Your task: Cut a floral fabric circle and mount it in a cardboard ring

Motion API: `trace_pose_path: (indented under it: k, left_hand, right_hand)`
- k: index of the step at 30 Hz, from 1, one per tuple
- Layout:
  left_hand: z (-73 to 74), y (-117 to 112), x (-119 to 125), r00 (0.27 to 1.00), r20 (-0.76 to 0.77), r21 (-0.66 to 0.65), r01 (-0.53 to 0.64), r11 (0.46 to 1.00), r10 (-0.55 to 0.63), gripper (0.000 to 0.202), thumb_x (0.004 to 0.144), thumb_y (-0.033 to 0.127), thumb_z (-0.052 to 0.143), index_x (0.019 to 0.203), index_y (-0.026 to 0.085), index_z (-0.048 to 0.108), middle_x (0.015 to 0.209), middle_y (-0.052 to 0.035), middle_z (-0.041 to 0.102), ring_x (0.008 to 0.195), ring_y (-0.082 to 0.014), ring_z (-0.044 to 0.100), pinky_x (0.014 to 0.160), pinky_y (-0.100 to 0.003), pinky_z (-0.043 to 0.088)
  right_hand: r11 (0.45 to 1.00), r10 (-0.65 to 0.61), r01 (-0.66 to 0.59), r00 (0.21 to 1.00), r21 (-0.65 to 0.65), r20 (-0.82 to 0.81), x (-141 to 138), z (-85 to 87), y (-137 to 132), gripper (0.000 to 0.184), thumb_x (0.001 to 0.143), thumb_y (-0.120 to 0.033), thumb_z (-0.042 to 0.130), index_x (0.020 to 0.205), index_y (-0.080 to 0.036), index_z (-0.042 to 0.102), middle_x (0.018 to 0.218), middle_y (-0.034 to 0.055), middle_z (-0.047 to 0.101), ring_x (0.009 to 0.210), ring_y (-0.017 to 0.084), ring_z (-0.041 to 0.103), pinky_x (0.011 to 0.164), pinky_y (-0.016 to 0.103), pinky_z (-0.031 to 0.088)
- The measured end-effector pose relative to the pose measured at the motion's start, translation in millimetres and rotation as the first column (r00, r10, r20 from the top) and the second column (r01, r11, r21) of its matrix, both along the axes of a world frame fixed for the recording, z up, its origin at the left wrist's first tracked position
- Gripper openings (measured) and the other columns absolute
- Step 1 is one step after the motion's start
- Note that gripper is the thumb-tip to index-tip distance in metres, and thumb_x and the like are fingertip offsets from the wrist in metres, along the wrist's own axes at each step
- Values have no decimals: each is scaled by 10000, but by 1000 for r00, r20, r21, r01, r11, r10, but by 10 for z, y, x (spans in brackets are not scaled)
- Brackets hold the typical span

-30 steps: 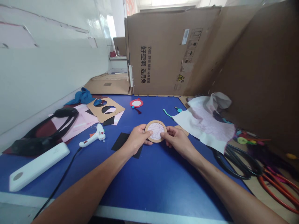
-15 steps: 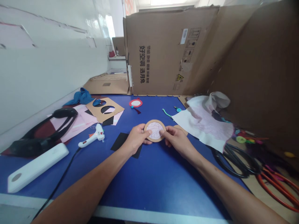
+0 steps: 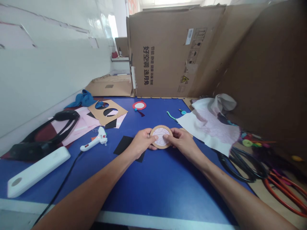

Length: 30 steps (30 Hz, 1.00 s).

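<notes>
Both my hands hold a round cardboard ring [image 3: 160,137] with pale pink patterned fabric in its middle, just above the blue table [image 3: 155,185]. My left hand [image 3: 141,142] pinches its left edge, thumb on top. My right hand [image 3: 183,142] grips the right edge, and its thumb presses on the fabric face. A second cardboard disc peeks out behind my right hand. A black paper square [image 3: 129,147] lies under my left wrist.
A white glue gun [image 3: 95,142] with a black cord lies to the left, beside a white bar [image 3: 35,174], pink sheets and a cardboard sheet with round cut-outs [image 3: 107,111]. White-pink fabric [image 3: 211,127] and black scissors [image 3: 242,164] lie to the right. Cardboard walls [image 3: 168,54] stand behind.
My right thumb has slid further onto the fabric face, and the ring has dropped slightly toward me. Everything on the table stays where it was.
</notes>
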<state>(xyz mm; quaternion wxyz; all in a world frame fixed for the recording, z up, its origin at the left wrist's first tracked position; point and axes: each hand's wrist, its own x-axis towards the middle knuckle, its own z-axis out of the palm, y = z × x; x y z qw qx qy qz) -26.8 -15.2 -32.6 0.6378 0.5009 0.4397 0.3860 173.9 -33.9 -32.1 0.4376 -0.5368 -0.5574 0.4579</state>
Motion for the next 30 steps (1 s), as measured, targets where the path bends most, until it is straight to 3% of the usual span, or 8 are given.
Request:
trace_pose_path:
  k: [12, 18, 22, 26, 28, 30]
  left_hand:
    - [-40, 12, 1, 999, -38, 27, 9, 1000, -8, 241, 846, 257, 822, 1016, 134, 704, 914, -92, 789, 676, -154, 737, 551, -241, 616]
    - [-31, 21, -18, 999, -48, 36, 23, 999, -21, 283, 848, 288, 821, 1044, 134, 688, 880, -81, 777, 689, -162, 731, 573, -256, 612]
    - [69, 27, -86, 997, 1, 118, 76, 990, -77, 509, 835, 280, 852, 1280, 157, 637, 864, -46, 771, 699, -154, 715, 631, -258, 591]
    - [133, 19, -119, 972, 180, 117, 130, 985, -150, 873, 728, 177, 948, 1489, 229, 523, 1198, -94, 772, 975, -196, 743, 827, -298, 602]
    - [119, 15, -110, 951, 253, 43, 170, 984, -175, 790, 775, 246, 940, 1466, 231, 557, 1313, -132, 741, 1053, -233, 746, 864, -337, 608]
    - [91, 12, -91, 945, 297, -64, 161, 985, -135, 526, 919, 395, 823, 1364, 195, 629, 1302, -170, 747, 1071, -263, 756, 878, -385, 620]
  right_hand:
    - [998, 41, -42, 999, 39, 27, 25, -82, 28, 384, 842, -571, 729, 804, -195, 657, 644, -31, 603, 562, 135, 509, 533, 268, 407]
    - [999, 30, -30, 1000, 16, -3, 13, -58, 20, 410, 805, -594, 754, 764, -202, 643, 621, -34, 591, 549, 130, 502, 525, 268, 404]
    - [999, 7, -13, 993, -45, -119, 29, -52, 31, 439, 752, -603, 820, 746, -202, 642, 601, -41, 587, 524, 113, 477, 512, 256, 380]
    - [994, -19, -8, 970, -108, -243, 54, -43, 33, 459, 722, -596, 866, 739, -198, 636, 588, -43, 583, 504, 101, 456, 495, 247, 348]
    - [995, -40, 17, 970, -96, -241, 62, -34, 25, 454, 738, -591, 863, 739, -197, 636, 578, -45, 574, 502, 99, 447, 490, 245, 335]
    - [997, -68, 60, 976, -45, -208, 67, -20, 15, 439, 774, -587, 846, 760, -194, 650, 575, -49, 564, 504, 97, 436, 488, 243, 322]
